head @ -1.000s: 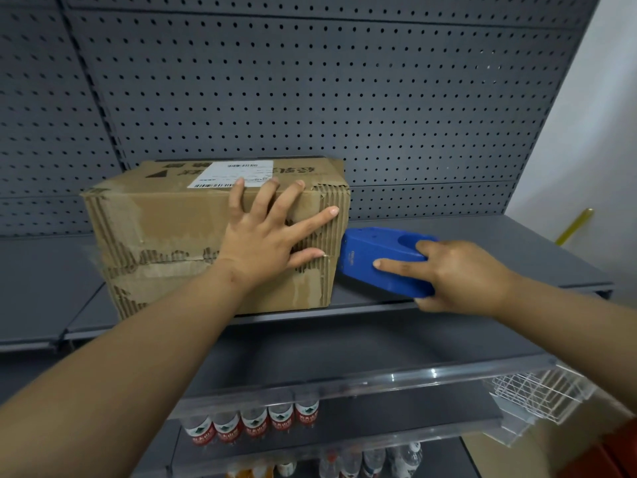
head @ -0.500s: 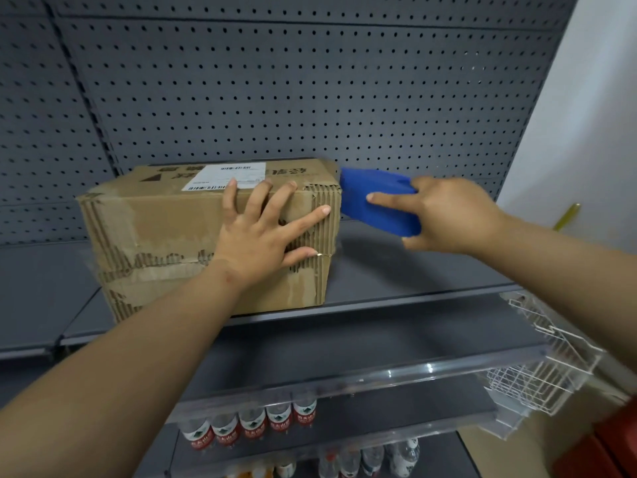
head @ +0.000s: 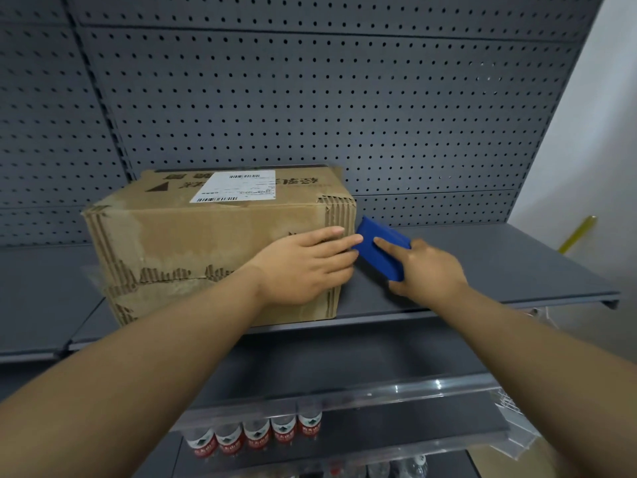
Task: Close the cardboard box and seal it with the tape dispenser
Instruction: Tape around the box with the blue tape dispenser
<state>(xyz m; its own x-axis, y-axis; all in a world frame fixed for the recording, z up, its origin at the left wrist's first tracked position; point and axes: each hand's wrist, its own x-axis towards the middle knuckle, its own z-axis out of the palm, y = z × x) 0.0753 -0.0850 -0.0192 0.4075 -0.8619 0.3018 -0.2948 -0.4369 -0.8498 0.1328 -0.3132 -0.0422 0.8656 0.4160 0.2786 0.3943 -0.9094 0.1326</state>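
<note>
Cardboard box (head: pixel 193 243): lay closed on grey shelf (head: pixel 517 270), long axis left-right, label up. Left hand (head: pixel 303 267): flat, fingers straight against its front. Tape dispenser (head: pixel 379 251) (blue, partly hidden): at box's right end, gripped by right hand (head: pixel 427 274). Bottles (head: pixel 256 436) below, cut off.

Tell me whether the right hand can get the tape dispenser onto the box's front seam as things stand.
Probably not yet: the left hand lies flat over the cardboard box seam's right end, right where the tape dispenser in the right hand would start.
</note>
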